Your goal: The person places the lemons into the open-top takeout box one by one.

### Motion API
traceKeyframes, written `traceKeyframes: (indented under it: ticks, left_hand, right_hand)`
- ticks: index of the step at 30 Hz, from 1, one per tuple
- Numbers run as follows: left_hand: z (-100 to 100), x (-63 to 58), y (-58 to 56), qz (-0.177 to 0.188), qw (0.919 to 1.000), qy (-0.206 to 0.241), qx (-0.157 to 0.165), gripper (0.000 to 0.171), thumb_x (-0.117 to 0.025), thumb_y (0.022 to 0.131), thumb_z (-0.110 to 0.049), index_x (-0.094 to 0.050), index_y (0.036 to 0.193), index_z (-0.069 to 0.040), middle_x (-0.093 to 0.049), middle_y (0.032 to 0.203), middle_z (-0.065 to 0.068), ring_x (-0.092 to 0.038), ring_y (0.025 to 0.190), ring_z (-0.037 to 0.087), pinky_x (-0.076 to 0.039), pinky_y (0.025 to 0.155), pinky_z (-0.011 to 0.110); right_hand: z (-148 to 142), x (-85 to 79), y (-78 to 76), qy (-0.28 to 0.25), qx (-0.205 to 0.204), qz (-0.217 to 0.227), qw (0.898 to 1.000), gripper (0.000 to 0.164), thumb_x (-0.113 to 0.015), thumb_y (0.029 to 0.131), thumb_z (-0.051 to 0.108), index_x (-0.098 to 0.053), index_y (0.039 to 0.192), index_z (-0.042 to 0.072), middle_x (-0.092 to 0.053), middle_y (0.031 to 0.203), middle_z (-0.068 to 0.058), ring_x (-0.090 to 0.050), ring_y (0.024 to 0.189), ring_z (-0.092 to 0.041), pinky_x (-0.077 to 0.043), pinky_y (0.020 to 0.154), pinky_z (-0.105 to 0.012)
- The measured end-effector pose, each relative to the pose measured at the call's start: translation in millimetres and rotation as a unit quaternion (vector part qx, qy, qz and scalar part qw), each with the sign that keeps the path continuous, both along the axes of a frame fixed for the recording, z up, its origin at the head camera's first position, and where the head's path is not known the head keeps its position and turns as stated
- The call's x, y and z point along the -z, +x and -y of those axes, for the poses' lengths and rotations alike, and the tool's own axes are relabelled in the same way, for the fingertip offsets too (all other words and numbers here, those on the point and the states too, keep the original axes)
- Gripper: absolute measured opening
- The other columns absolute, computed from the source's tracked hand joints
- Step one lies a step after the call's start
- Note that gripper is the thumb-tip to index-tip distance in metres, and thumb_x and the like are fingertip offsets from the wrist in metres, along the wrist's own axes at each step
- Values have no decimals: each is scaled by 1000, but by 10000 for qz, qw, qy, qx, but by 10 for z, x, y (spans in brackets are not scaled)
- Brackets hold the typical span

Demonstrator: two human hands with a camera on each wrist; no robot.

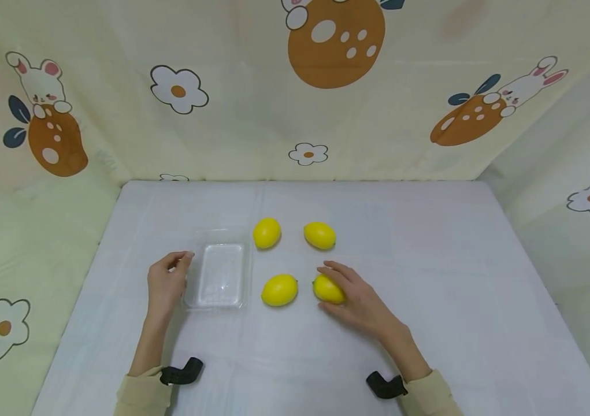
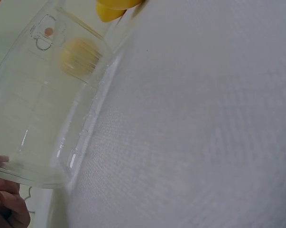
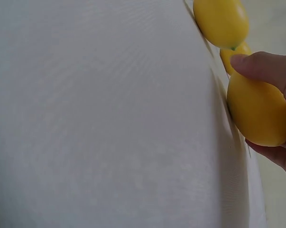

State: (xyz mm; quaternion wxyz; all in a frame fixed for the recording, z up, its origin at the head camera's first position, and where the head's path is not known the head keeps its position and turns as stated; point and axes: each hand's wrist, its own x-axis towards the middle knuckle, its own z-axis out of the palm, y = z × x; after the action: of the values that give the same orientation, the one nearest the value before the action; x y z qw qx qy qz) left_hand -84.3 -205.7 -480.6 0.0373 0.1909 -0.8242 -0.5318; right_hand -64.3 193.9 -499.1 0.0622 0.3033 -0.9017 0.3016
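Lemon (image 1: 330, 290), just right of another lemon (image 1: 279, 290) on white tablecloth (image 1: 430, 271), is gripped between thumb and fingers of our right hand (image 1: 361, 305); our left hand (image 1: 166, 284) pinches the clear plastic container (image 1: 222, 271) at its left rim.

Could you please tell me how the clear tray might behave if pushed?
The tray is probably light, as its clear walls look thin. It may flex where the left hand pinches it. Broad and flat-based, it would likely slide rather than tip.

The counter (image 1: 461, 260) is passable at far right; lemons (image 1: 279, 290) (two near, two far) obstruct the middle, a tray (image 1: 222, 274) the left.
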Motion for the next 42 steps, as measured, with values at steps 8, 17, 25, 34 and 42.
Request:
traceKeyframes:
  ticks: [8,17,25,34,42]
  left_hand:
    - [3,-16,1,30,10000,-86,-6,35,-63,103,-31,-72,119,-1,-55,86,0,-50,49,6,-42,44,21]
    - [1,-41,1,56,10000,-71,17,37,-64,102,-33,-73,120,-1,-56,86,2,-51,49,4,-42,45,21]
    - [3,-41,6,87,10000,28,-4,36,-65,102,-32,-73,119,-2,-54,84,-2,-51,48,4,-41,45,20]
    - [-12,-32,5,38,9999,-23,-106,34,-65,102,-30,-73,117,0,-55,83,-2,-51,49,4,-41,46,20]
    - [-14,-20,0,80,9998,107,-114,33,-65,102,-29,-73,117,-1,-54,83,-3,-50,49,4,-41,45,21]
  right_hand:
    - [5,25,-16,-9,-134,-250,9996,63,-88,81,15,-60,136,7,-58,137,-14,-62,121,-28,-55,100,-44]
    - [5,32,-32,-36,-161,-222,9996,60,-88,81,14,-61,135,8,-60,133,-9,-63,118,-25,-55,101,-42]
    - [12,30,-27,-130,-179,-244,9995,60,-88,81,14,-62,134,8,-61,132,-9,-63,118,-25,-55,101,-42]
    - [65,-121,6,-348,-228,-547,9976,68,-90,77,12,-60,138,9,-61,134,-8,-63,119,-25,-51,105,-32]
    - [279,-483,14,-665,-676,-575,9938,69,-88,79,9,-58,141,9,-59,138,-9,-61,123,-23,-42,111,-20]
